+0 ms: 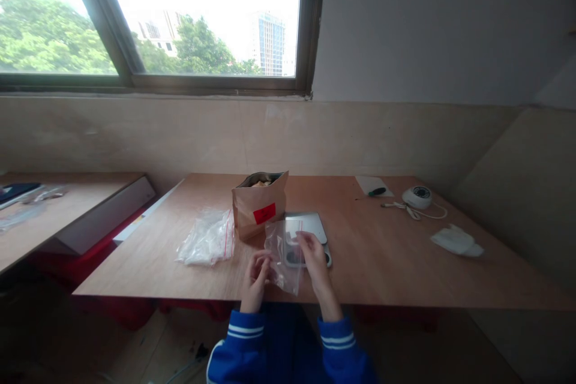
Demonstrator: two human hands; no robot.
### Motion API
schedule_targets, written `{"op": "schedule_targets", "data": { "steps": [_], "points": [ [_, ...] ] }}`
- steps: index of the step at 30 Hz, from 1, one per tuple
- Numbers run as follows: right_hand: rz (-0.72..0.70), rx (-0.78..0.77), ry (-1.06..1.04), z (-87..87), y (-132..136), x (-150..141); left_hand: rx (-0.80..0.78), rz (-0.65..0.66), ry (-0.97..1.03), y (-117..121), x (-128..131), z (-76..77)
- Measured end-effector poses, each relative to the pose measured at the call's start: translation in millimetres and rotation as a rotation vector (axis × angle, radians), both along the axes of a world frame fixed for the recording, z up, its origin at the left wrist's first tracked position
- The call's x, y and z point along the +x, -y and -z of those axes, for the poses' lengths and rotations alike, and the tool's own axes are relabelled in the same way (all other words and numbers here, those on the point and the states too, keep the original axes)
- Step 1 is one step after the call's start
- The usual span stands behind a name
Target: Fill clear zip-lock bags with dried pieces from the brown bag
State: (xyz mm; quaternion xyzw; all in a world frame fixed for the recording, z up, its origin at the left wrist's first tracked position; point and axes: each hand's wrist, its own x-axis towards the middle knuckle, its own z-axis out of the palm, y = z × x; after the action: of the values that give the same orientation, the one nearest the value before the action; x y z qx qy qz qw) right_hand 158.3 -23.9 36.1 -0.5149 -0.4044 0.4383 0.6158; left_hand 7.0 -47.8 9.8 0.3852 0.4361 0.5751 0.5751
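The person sits at the near edge of a long plywood table (405, 252), both blue sleeves with white stripes showing at six o'clock. Between the two hands hangs a small clear plastic zip bag (284, 255), held up just above the table edge. The left hand (256, 279) has its fingers curled and pinching the bag's lower left side; the right hand (314, 258) grips the bag's upper right edge between thumb and fingers. Seen through and behind the bag, just at twelve o'clock from the hands, lies a flat silver-grey kitchen scale (310, 227) with a dark dial at its near end.

At eleven o'clock from the hands stands an open brown paper bag with a red label (261, 207), something pale inside its mouth. Beside it at ten o'clock lies a loose heap of clear plastic bags (207, 240).

Far off at two o'clock rest a white sheet with a dark pen (373, 187), a round white device with a cable (417, 197), and, nearer at three o'clock, a crumpled white cloth (455, 240).
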Motion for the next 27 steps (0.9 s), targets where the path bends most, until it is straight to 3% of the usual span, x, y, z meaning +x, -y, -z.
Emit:
{"op": "schedule_targets", "data": {
  "steps": [3,6,15,17,20,24,26,27],
  "points": [
    [0.033,0.014,-0.056,-15.2,8.1,8.2,0.013,0.018,-0.055,-3.3,-4.0,-7.3],
    [-0.019,0.05,-0.038,-25.8,15.8,13.5,0.026,-0.059,-0.088,-8.8,-4.0,-21.0],
    [-0.059,0.112,0.003,-31.4,29.6,-4.8,0.113,-0.281,-0.255,-20.8,7.9,-71.5],
    [-0.029,0.12,-0.019,-32.2,29.8,-6.4,0.157,-0.26,-0.289,-19.5,5.9,-77.9],
    [0.069,0.087,-0.11,-29.4,29.0,-3.4,0.145,-0.096,-0.334,-11.6,2.8,-77.8],
    [0.13,0.036,-0.14,-24.1,28.7,5.1,-0.015,0.204,-0.396,2.9,0.6,-62.3],
    [0.072,0.027,-0.108,-24.0,29.6,7.3,-0.037,0.211,-0.431,7.3,-4.0,-55.9],
    [0.024,0.027,-0.097,-24.7,30.2,7.8,-0.02,0.147,-0.445,8.5,-8.8,-54.7]
  ]
}}
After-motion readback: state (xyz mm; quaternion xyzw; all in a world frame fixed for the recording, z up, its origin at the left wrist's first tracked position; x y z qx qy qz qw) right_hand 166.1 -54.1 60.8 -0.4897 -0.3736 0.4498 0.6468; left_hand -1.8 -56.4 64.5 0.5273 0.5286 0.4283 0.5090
